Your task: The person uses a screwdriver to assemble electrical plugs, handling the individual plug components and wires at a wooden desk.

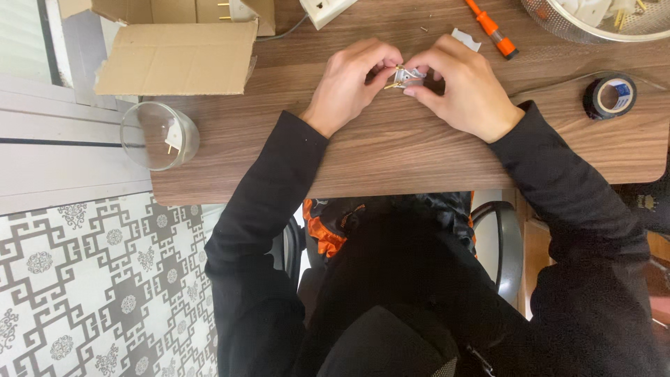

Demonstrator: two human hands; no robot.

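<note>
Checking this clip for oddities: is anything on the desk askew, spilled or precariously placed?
One thing: the glass jar lies tipped on its side at the desk's left edge, partly overhanging it. Nothing looks spilled. Both hands, left hand and right hand, hold a small metal part.

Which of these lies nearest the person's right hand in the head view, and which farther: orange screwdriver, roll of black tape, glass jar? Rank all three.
Measured from the right hand:
1. Orange screwdriver, just above it, toward the table's far edge.
2. Roll of black tape, out to its right.
3. Glass jar, far off at the table's left corner, beyond the left hand.
</note>
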